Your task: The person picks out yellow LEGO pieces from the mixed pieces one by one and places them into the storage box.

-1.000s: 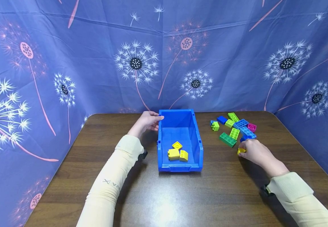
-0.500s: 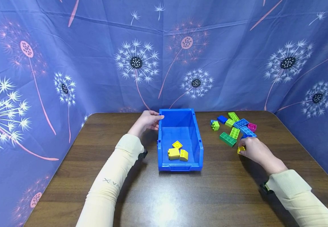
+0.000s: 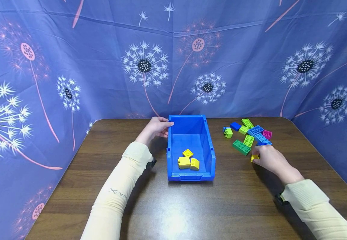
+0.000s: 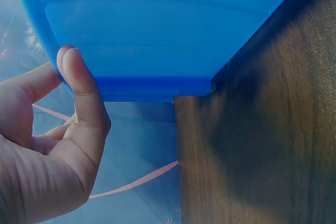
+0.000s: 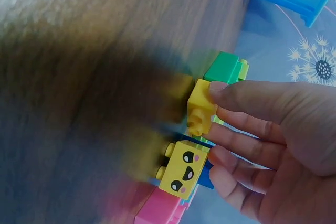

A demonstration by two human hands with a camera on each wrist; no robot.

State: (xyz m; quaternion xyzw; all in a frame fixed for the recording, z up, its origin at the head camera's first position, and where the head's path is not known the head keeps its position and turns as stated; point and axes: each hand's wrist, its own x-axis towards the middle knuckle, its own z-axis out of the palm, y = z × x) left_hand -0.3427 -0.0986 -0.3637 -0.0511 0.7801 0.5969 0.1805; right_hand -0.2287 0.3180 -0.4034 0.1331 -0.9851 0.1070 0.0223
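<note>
A blue open-front bin [image 3: 191, 146] stands mid-table with three yellow bricks [image 3: 184, 162] on its floor near the front. My left hand [image 3: 156, 127] pinches the top edge of its left wall, toward the back; the left wrist view shows the thumb and fingers [image 4: 84, 85] at that rim. To the right, my right hand [image 3: 270, 160] pinches a small yellow brick [image 5: 201, 103] low over the table, thumb on one side and fingers behind. A second yellow brick with a printed smiling face [image 5: 184, 170] is beside the fingertips in the right wrist view; the head view hides it.
Behind the right hand lies a loose group of bricks: dark green [image 3: 241, 147], lime [image 3: 248, 140], blue [image 3: 255, 130] and magenta [image 3: 267, 134]. A lime brick [image 3: 228, 133] sits nearer the bin. Patterned blue cloth [image 3: 101, 66] hangs behind the wooden table [image 3: 230, 206].
The yellow brick in my right hand has turned slightly and shows a little more of its side. My left hand and the bin stay in place.
</note>
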